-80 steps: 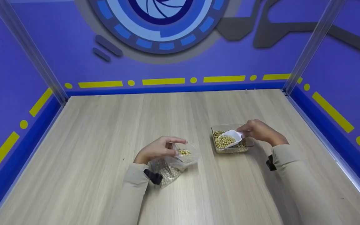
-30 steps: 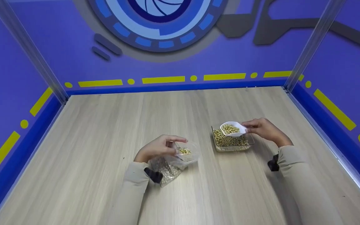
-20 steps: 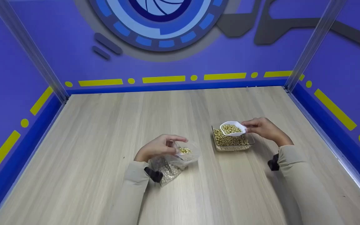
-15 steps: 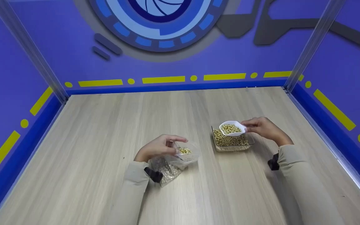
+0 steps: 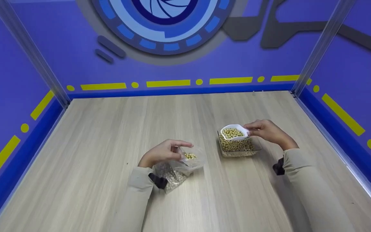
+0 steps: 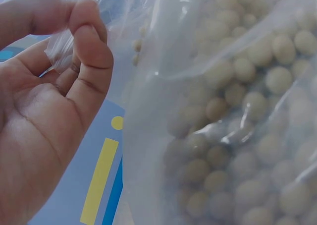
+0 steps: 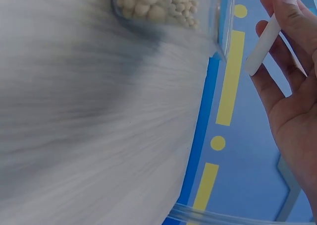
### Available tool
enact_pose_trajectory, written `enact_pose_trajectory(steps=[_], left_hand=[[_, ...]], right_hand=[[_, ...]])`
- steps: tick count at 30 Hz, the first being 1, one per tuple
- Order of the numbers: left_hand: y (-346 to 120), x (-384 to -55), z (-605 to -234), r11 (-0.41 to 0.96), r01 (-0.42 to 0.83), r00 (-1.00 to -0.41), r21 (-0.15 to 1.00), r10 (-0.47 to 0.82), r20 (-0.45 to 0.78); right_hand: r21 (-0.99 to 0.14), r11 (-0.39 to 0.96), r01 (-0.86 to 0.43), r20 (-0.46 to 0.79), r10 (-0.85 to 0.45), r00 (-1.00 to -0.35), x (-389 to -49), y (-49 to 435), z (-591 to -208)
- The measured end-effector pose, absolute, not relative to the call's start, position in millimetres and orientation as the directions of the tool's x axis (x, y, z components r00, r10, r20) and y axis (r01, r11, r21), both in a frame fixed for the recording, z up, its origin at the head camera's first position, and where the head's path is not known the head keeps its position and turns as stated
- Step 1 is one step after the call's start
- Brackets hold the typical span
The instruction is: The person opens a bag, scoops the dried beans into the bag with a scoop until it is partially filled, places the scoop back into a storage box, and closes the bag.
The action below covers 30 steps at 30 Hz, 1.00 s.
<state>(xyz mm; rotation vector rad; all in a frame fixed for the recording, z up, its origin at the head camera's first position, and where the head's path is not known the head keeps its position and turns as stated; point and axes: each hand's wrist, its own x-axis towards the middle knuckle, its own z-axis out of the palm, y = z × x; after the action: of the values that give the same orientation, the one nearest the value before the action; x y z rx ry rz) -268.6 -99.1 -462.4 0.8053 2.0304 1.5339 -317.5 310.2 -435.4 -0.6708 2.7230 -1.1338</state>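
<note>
In the head view my right hand [image 5: 266,132] pinches the handle of a white scoop [image 5: 245,130] filled with soybeans. The scoop is over a clear rectangular container [image 5: 239,154] that holds more soybeans. The right wrist view shows the scoop's handle [image 7: 262,49] between thumb and fingers. My left hand [image 5: 164,152] pinches the rim of a clear plastic bag [image 5: 195,163], whose mouth stands open toward the container. Soybeans [image 6: 242,155] fill the lower part of the bag, close up in the left wrist view. The bag rests on the table left of the container.
A wood-grain table [image 5: 108,129] lies under everything. Blue walls [image 5: 185,72] with yellow markings close off the back and both sides, with metal posts [image 5: 314,51] at the corners.
The right hand has lifted the loaded scoop from among the container's soybeans, held it above them, and lately shifted it slightly left. The left hand and bag have stayed in place.
</note>
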Motion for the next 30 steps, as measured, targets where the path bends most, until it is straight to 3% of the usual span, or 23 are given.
enact_pose_trajectory(steps=[23,30], left_hand=[[-98,-253,-437,0.201,0.172,-0.711,0.964,0.703,-0.02],[-96,-253,-436,0.235,0.233,-0.712,0.944,0.702,0.001]], right_hand=[[-0.644,0.606,-0.468,0.109,-0.532,-0.839,-314,260,-427],[-0.623,0.599,-0.504,0.11,-0.57,-0.814,-312,244,-425]])
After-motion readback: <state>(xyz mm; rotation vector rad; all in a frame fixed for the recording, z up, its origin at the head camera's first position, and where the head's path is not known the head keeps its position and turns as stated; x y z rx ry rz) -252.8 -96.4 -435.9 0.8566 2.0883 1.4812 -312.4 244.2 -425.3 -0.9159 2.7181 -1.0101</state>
